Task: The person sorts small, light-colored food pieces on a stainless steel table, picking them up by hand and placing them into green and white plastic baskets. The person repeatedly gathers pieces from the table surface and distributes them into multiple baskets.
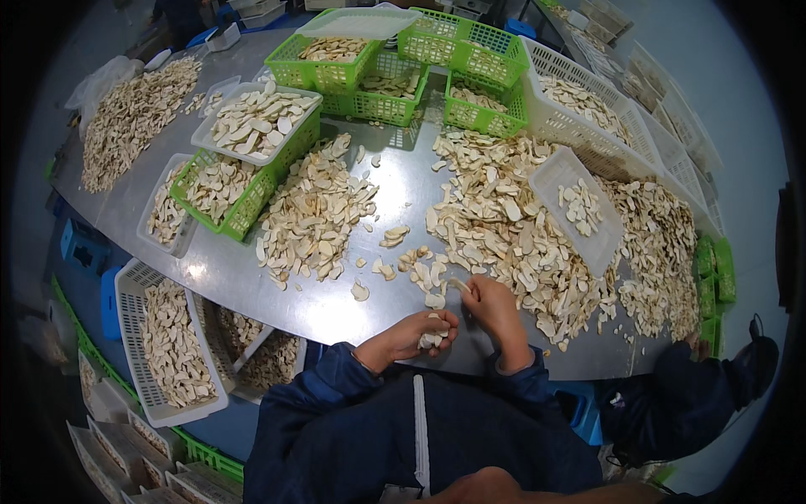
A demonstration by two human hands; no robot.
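Note:
My left hand (406,335) is curled around several pale dried slices (431,340), perhaps mushroom, just above the table's near edge. To its right, my right hand (496,310) pinches one curved slice (460,285) between thumb and fingers. A small loose cluster of slices (428,272) lies on the metal table (327,318) just beyond both hands. Beyond my right hand spreads a large heap of slices (504,220). A second heap (318,214) lies farther left. On the right heap rests a translucent plastic tray (544,179), tilted, with some slices in it.
Green plastic baskets (242,214) and a white tray (204,135) of slices stand at left; more green baskets (463,53) stand at the back. White perforated crates (585,135) line the right side. Another crate (211,378) sits below the left edge. A co-worker's dark sleeve (667,378) is at right.

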